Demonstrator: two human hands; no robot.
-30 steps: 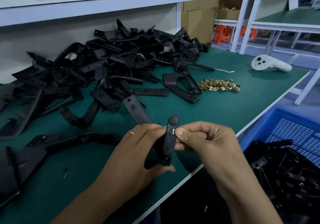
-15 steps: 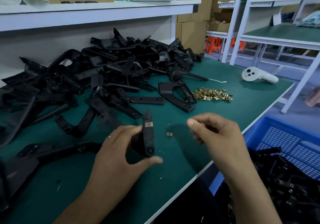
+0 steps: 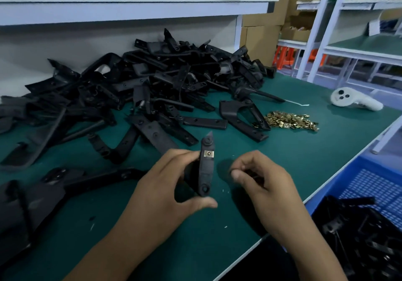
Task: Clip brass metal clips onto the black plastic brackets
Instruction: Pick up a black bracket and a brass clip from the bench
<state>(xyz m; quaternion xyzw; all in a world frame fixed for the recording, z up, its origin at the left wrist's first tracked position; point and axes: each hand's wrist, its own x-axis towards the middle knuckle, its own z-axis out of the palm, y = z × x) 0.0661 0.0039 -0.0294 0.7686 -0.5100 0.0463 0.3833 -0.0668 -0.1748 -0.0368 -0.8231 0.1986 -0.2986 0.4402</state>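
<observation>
The left hand grips a black plastic bracket and holds it upright above the near part of the green table, fingers on its left edge and thumb under its lower end. One brass clip sits seated on the bracket's upper portion, just below the pointed tip. The right hand is just right of the bracket and apart from it, fingers curled inward with thumb and forefinger tips drawn together; whether they pinch a clip cannot be told, as anything between them is hidden.

A loose heap of brass clips lies on the table to the far right of the hands. Beside it on the left lies a single triangular bracket. A large pile of black brackets covers the far left of the table, against the white back panel. A white handheld controller lies far right, near the table edge. A blue plastic crate stands off the table at near right, holding black brackets. A white shelf runs above the pile.
</observation>
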